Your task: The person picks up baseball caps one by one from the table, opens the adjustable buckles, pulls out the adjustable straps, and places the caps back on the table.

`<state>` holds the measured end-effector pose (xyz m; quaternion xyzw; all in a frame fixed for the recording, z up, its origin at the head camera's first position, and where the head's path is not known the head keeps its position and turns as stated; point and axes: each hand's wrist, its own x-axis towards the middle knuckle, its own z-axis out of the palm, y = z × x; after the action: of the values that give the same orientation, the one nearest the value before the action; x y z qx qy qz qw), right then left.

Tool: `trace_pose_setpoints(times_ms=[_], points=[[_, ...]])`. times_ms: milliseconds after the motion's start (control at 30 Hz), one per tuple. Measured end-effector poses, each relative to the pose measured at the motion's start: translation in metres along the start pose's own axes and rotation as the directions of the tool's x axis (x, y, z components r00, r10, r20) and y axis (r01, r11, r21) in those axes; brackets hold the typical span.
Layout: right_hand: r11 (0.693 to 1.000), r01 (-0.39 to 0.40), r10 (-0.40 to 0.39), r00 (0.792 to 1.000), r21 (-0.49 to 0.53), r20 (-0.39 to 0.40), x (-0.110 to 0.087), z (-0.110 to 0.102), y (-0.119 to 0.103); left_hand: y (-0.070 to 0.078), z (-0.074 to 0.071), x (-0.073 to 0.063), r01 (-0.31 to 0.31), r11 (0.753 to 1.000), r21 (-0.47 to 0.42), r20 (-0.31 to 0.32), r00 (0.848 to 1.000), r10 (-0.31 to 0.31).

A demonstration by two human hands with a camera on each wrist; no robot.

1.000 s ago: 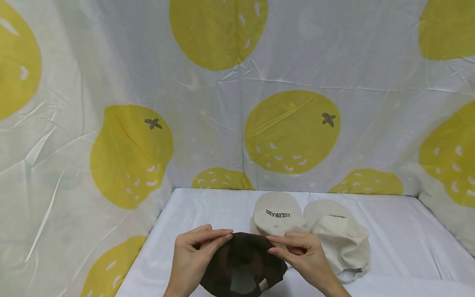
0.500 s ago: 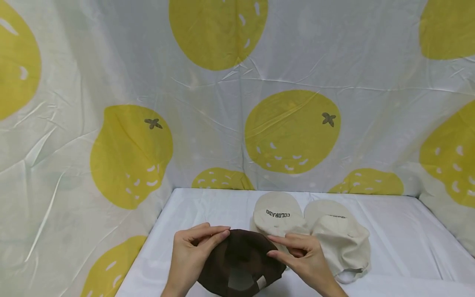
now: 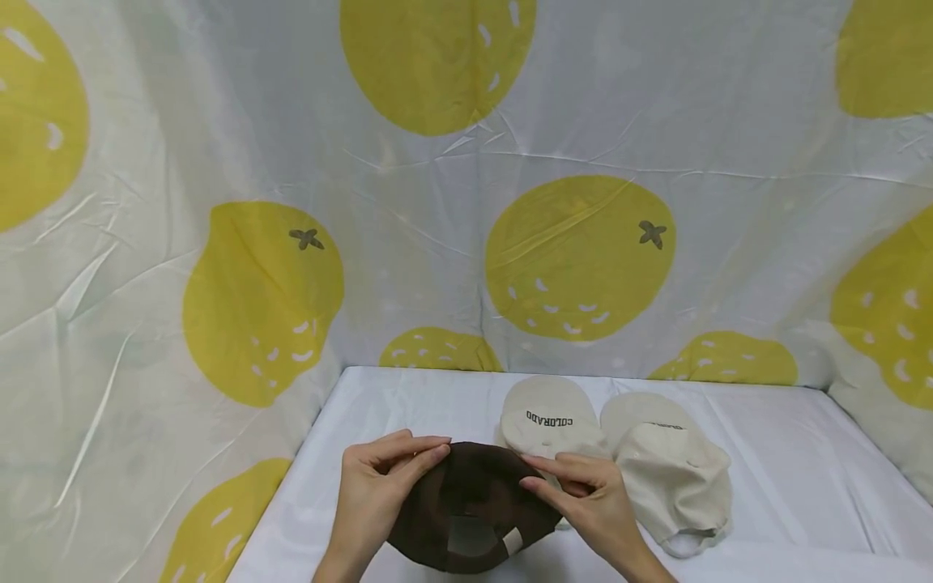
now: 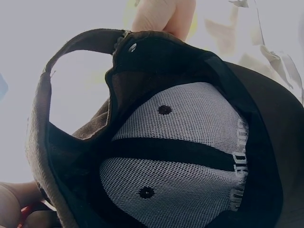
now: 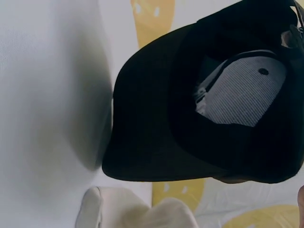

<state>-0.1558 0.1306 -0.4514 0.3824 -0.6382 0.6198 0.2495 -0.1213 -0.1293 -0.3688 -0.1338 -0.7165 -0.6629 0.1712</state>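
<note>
While the left fingers (image 3: 423,444) closely pinch a brown cap (image 3: 474,474), the right fingers (image 3: 555,466) grip its edge a little wider.

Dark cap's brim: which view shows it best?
The right wrist view: the dark cap's brim shows its curved outer edge there. The left wrist view shows only part, cut off at the picture's right; in the head view I cannot make it out.

Lemon-printed fabric (image 3: 408,259) hangs behind and beside a white-covered table (image 3: 802,478).
</note>
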Motion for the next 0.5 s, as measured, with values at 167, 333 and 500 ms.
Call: trace_pose_setpoints(times_ms=[167,333,500], points=[[1.000,0.014,-0.014,1.000,0.018,-0.026,0.000,0.004,0.004,-0.003,-0.001,0.003,-0.028,0.999,-0.016,-0.006,1.000,0.028],[0.999,0.045,-0.045,0.998,0.003,-0.053,0.000,0.008,0.007,-0.006,-0.003,0.006,-0.039,0.999,-0.014,-0.012,0.999,0.039],[0.999,0.053,-0.053,0.995,0.005,-0.083,0.001,0.011,0.009,-0.009,-0.006,0.010,-0.044,0.999,0.000,-0.011,0.999,0.044]])
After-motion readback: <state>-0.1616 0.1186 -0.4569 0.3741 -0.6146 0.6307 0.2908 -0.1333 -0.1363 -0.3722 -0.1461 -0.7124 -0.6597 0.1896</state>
